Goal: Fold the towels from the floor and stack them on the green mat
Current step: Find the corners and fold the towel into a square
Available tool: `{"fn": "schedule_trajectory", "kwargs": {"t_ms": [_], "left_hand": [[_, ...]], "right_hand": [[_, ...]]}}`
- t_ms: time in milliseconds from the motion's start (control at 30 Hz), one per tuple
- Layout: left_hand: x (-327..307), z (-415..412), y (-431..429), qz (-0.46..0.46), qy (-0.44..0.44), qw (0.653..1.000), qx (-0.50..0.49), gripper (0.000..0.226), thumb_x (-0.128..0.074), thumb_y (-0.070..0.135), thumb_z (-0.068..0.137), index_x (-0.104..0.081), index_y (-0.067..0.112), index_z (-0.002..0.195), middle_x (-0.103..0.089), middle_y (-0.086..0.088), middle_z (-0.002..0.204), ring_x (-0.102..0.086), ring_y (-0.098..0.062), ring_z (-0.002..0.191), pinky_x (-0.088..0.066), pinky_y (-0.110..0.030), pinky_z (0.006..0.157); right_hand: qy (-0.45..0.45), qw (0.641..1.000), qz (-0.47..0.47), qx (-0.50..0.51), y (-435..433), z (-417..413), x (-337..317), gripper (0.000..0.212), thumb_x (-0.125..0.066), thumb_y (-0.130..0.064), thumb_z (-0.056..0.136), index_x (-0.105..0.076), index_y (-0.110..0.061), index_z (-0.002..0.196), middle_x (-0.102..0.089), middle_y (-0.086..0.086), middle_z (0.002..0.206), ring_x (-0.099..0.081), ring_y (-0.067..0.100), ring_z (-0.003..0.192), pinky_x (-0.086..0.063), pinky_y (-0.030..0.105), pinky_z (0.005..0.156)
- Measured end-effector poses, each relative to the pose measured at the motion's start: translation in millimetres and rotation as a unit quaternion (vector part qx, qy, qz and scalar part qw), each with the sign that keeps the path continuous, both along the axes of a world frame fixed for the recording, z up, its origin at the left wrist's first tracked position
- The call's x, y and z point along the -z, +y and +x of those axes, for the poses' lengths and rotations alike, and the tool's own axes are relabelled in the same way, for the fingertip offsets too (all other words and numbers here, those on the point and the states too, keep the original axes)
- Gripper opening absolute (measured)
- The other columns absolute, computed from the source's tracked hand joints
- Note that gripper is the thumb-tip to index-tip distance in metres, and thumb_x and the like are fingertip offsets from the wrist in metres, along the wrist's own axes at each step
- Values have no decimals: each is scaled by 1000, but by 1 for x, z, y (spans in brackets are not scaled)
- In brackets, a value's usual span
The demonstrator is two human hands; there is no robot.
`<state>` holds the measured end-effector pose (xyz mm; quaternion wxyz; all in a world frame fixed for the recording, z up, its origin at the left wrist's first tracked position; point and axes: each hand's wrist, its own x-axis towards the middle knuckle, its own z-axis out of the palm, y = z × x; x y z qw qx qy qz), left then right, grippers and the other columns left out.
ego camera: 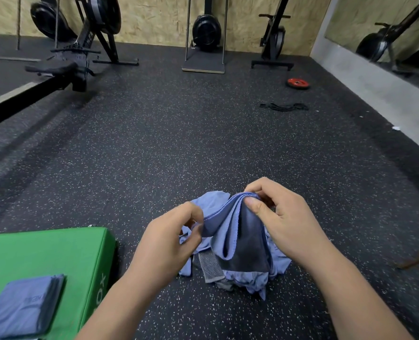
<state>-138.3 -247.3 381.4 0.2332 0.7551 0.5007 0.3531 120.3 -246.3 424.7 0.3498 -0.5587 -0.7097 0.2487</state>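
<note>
Blue cloth towel (230, 224), raised over a crumpled towel pile (250, 278) on speckled rubber floor (203, 148), pinched by left hand (169, 239) and right hand (282, 219). Green padded mat (63, 251) (at left) bears folded blue towels (24, 305); red weight plate (298, 83) beyond.

Two bare forearms show from the bottom edge upward, the left forearm (120, 303) and the right forearm (355, 298), both smooth and uncovered all the way to the wrists. Each ends in a bare hand, the left grip (169, 241) and the right grip (284, 224), with bare fingers and bare wrists. The right thumb (257, 208) shows a short, trimmed nail, and faint creases mark the knuckles of both
</note>
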Motion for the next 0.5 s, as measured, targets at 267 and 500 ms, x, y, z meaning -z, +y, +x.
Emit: {"fn": "schedule_trajectory", "kwargs": {"t_ms": [267, 500], "left_hand": [[2, 25, -13, 58, 45, 997, 7, 17, -55, 31, 93, -72, 30, 94, -63, 21, 108, -63, -6, 97, -51, -28, 85], [-4, 41, -25, 32, 47, 997, -60, 33, -69, 63, 88, -62, 31, 85, -58, 17, 92, -61, -11, 88, -54, -39, 78]], "right_hand": [[-14, 1000, 8, 7, 2, -3, 4, 6, -65, -26, 106, -68, -30, 103, -70, -5, 95, -64, 17, 88, -54, 44, 81], [-29, 999, 22, 3, 4, -8, 7, 7, -67, -25, 104, -67, -32, 101, -68, -6, 93, -64, 16, 86, -52, 43, 81]]}}
